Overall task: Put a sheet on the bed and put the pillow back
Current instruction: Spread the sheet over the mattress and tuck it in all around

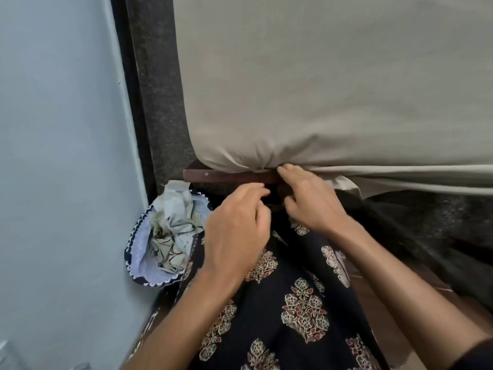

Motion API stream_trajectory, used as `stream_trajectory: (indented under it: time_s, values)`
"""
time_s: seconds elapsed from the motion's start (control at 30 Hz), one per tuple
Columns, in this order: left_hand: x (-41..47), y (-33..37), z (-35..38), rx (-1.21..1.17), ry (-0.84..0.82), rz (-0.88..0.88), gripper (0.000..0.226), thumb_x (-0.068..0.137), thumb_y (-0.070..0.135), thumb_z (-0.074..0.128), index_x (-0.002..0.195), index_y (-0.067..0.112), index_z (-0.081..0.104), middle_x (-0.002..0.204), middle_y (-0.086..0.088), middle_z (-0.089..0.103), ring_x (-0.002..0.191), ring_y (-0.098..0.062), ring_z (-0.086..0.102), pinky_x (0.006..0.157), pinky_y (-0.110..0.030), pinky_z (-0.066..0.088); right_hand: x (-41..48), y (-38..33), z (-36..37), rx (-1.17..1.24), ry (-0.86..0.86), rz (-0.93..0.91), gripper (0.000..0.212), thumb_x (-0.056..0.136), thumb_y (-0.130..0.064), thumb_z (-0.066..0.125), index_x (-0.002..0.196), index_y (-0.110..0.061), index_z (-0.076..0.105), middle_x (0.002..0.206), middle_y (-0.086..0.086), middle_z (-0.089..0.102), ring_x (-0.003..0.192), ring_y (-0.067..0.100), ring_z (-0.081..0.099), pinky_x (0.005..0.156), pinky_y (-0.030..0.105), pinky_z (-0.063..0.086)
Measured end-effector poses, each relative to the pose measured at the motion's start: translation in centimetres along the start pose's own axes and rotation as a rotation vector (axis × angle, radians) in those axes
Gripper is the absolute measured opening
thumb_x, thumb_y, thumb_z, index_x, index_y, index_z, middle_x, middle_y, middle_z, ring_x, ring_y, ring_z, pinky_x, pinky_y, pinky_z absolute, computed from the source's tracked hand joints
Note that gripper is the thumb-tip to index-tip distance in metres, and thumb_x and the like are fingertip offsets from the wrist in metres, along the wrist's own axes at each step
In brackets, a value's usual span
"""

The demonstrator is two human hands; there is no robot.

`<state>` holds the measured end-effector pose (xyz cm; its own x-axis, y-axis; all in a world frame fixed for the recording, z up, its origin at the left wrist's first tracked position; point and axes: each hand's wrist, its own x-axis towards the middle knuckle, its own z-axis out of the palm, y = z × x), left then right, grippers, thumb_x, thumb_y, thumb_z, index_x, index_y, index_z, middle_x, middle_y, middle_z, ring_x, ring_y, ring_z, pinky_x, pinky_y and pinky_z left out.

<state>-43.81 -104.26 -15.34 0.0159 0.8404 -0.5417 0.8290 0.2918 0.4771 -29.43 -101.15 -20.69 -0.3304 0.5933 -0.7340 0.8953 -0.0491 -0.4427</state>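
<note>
A beige sheet [320,84] covers the mattress, and its near left corner is gathered into folds above the brown wooden bed frame [226,177]. My right hand [312,204] is at that corner, its forefinger touching the sheet's folded edge where it goes under the mattress, its other fingers loosely curled. A loose flap of sheet [344,184] hangs just right of it. My left hand [237,228] hovers beside it below the frame, fingers loosely curled and holding nothing I can see. No pillow is in view.
A round blue-and-white basket [138,249] holding crumpled printed cloth stands on the floor against the pale wall [58,156], left of my knees. A narrow dark strip of floor [157,102] runs between wall and bed. My dark flowered garment [293,303] fills the foreground.
</note>
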Motion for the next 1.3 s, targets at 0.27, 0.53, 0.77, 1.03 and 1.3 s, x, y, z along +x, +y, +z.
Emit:
stream_trajectory:
  time_s: [0.27, 0.53, 0.77, 1.03, 1.3]
  values:
    - [1.6, -4.9, 1.7, 0.302, -0.105, -0.073, 0.051, 0.088, 0.019, 0.05, 0.139, 0.015, 0.042, 0.149, 0.007, 0.034, 0.085, -0.025, 0.065, 0.057, -0.035, 0.05, 1.2, -2.0, 0.8, -0.326, -0.079, 0.045, 0.069, 0.069, -0.025, 0.065, 0.131, -0.006, 0.039, 0.132, 0.012, 0.047, 0.122, 0.028, 0.044, 0.102, 0.033, 0.031]
    - [0.8, -9.4, 0.2, 0.189, 0.053, -0.325, 0.045, 0.09, 0.025, 0.05, 0.135, 0.023, 0.048, 0.13, -0.005, 0.044, 0.108, -0.027, 0.051, 0.077, -0.039, 0.045, 4.4, -4.2, -3.3, -0.205, -0.35, 0.169, 0.037, 0.081, -0.019, 0.056, 0.116, -0.007, 0.058, 0.122, 0.013, 0.061, 0.112, 0.031, 0.057, 0.087, 0.034, 0.045]
    - [6.7, -8.9, 0.0, -0.12, -0.045, -0.62, 0.041, 0.081, 0.052, 0.062, 0.112, 0.025, 0.061, 0.151, 0.003, 0.028, 0.141, -0.023, 0.015, 0.112, -0.048, 0.014, 6.0, -4.4, -3.6, -0.146, -0.493, 0.201, 0.013, 0.068, -0.009, 0.06, 0.064, -0.01, 0.048, 0.079, 0.009, 0.054, 0.079, 0.029, 0.054, 0.069, 0.029, 0.043]
    - [7.7, -8.1, 0.5, -0.143, 0.063, -0.545, 0.012, 0.084, 0.025, 0.067, 0.074, 0.018, 0.07, 0.139, 0.007, 0.05, 0.13, -0.016, 0.042, 0.112, -0.047, 0.02, 6.0, -4.3, -3.2, -0.125, -0.501, 0.213, 0.02, 0.068, -0.019, 0.066, 0.062, -0.014, 0.047, 0.078, 0.008, 0.054, 0.078, 0.029, 0.052, 0.067, 0.028, 0.04]
    - [10.5, -7.4, 2.2, -0.085, 0.088, -0.755, 0.019, 0.086, 0.013, 0.054, 0.099, 0.005, 0.066, 0.121, -0.009, 0.055, 0.114, -0.03, 0.048, 0.101, -0.044, 0.031, 5.1, -3.9, -2.2, -0.147, -0.39, 0.202, 0.028, 0.082, -0.019, 0.056, 0.107, -0.008, 0.059, 0.117, 0.014, 0.062, 0.108, 0.031, 0.058, 0.078, 0.029, 0.039]
